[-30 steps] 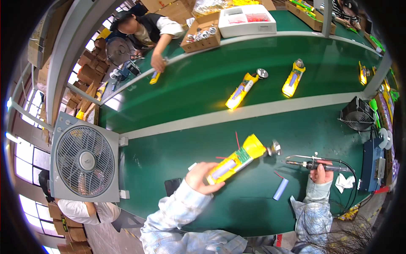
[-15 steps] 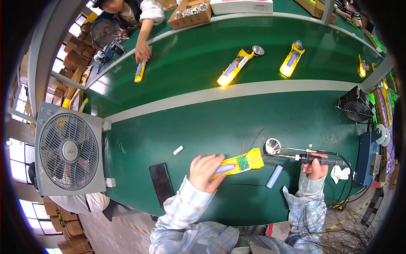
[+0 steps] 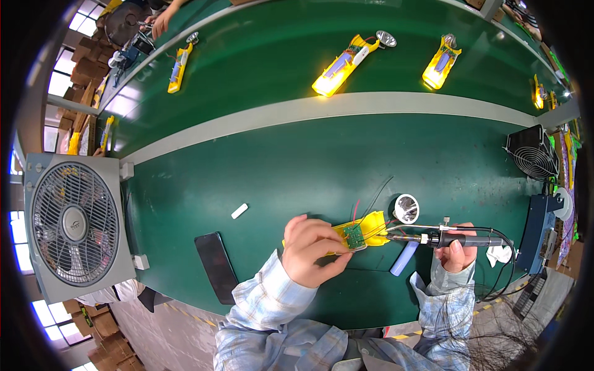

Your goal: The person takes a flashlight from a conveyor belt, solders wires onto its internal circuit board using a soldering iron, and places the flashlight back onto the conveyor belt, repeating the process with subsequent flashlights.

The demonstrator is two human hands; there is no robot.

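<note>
A: What are the hands gripping?

B: The left hand (image 3: 312, 249) is clamped on a yellow torch shell (image 3: 362, 230) with a small green circuit board (image 3: 354, 235), which sticks out of the fist toward 2 o'clock. The right hand (image 3: 458, 253) is closed around a soldering iron (image 3: 448, 238); its tip points to 9 o'clock and meets the shell.

A: And around them?

B: A silver reflector (image 3: 406, 208) lies at 1 o'clock from the shell, a blue battery cell (image 3: 404, 258) at 5 o'clock, a black phone (image 3: 216, 267) at 8 o'clock, all on the green bench (image 3: 260, 161).
</note>
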